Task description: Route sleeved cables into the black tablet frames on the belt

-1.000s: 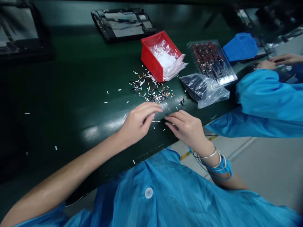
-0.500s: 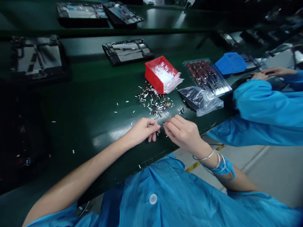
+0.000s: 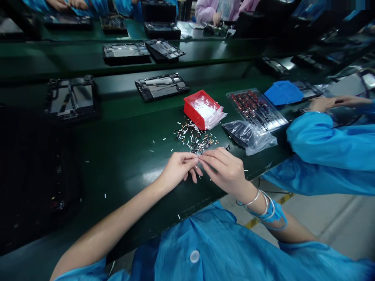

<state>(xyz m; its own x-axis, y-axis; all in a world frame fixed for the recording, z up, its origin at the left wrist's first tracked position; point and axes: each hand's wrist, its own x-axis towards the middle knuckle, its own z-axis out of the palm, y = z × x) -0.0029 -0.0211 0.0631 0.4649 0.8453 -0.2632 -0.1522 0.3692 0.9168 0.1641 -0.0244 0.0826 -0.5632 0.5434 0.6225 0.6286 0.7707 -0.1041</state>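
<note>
My left hand (image 3: 182,167) and my right hand (image 3: 225,168) meet fingertip to fingertip over the green bench (image 3: 123,156). Both are closed in a pinch. What they hold, if anything, is too small and too covered by the fingers to name. Just beyond my fingertips lies a loose pile of small dark cable pieces with orange ends (image 3: 199,141), mixed with short white strips. A red bin (image 3: 193,113) full of white strips (image 3: 206,108) stands behind the pile, with a clear plastic bag (image 3: 216,119) hanging over its front edge.
A clear tray (image 3: 254,107) of red and black parts, a plastic bag (image 3: 252,136) and a blue bin (image 3: 283,93) lie to the right. Beside them are a co-worker's hands (image 3: 325,103). Opened tablet-like devices (image 3: 162,86) rest further back and left. More people work across the bench.
My view has tipped up, bringing people across the bench into sight. My fingertips, slightly apart before, now touch. The bin, bag and tray keep their places on the bench.
</note>
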